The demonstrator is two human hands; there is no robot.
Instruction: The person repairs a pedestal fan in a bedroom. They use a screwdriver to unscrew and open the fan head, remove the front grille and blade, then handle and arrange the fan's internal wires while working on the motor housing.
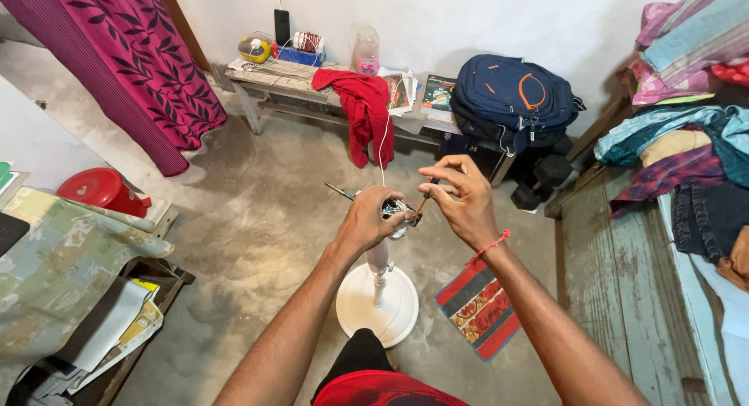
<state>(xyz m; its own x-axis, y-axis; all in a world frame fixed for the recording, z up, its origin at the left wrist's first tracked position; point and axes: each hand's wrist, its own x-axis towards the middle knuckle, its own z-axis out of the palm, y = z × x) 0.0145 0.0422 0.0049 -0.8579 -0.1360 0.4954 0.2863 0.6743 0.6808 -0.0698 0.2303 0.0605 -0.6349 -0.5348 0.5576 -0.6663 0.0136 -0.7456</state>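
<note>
Fingers of the left hand (365,219) wrapped the wired top (395,210) of a white stand (378,295). Just beside that top, the right hand (464,199) pinched a thin tool (420,206).

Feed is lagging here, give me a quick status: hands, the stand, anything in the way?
Left hand gripping wired top of white stand. Right hand pinching a thin tool at the wires. Striped cloth beside base, not obstructing.

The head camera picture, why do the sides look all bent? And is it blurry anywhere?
In the head view, a wide lens bows the edges, so the wooden bench and curtain lean outward. Light is soft and even, with no glare. The left hand and right hand look sharp.
</note>
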